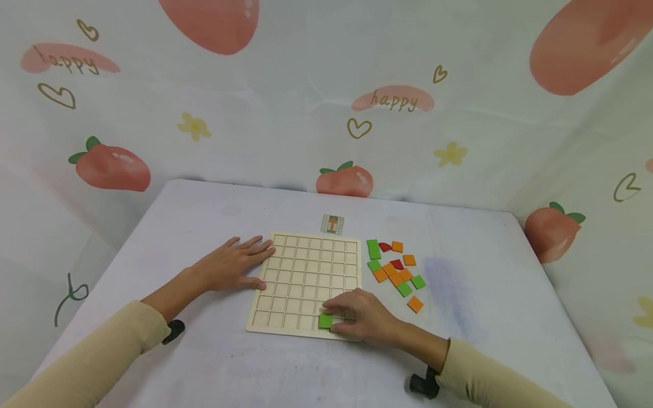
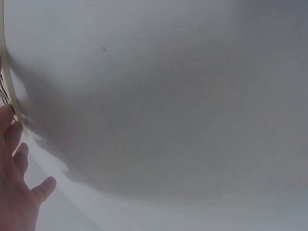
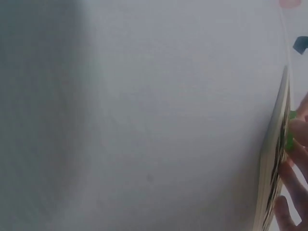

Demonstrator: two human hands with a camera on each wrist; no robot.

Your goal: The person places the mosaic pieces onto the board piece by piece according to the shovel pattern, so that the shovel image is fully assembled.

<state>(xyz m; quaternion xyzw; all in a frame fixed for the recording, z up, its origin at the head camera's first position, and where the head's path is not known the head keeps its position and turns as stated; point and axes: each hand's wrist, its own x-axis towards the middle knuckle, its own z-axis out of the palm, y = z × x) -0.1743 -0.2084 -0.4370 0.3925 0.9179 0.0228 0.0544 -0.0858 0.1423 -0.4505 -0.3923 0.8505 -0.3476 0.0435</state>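
Note:
A pale wooden board (image 1: 293, 275) with a grid of square cells lies flat on the table. My left hand (image 1: 232, 263) rests along its left edge with fingers spread; the left wrist view shows the same hand (image 2: 19, 178) at the board's edge. Near the board's front edge, my right hand (image 1: 364, 317) pinches a small green square tile (image 1: 325, 322) between thumb and forefinger, over the bottom row of cells. In the right wrist view that hand (image 3: 297, 168) appears at the far right, with the green tile (image 3: 290, 137) partly hidden by fingers.
Right of the board lie several loose tiles: orange squares (image 1: 415, 304), green squares (image 1: 418, 281) and red quarter-round pieces (image 1: 397, 264). A small picture card (image 1: 333, 224) with a gridded figure sits behind the board. A patterned cloth (image 1: 285, 124) hangs behind the white table (image 1: 214, 362).

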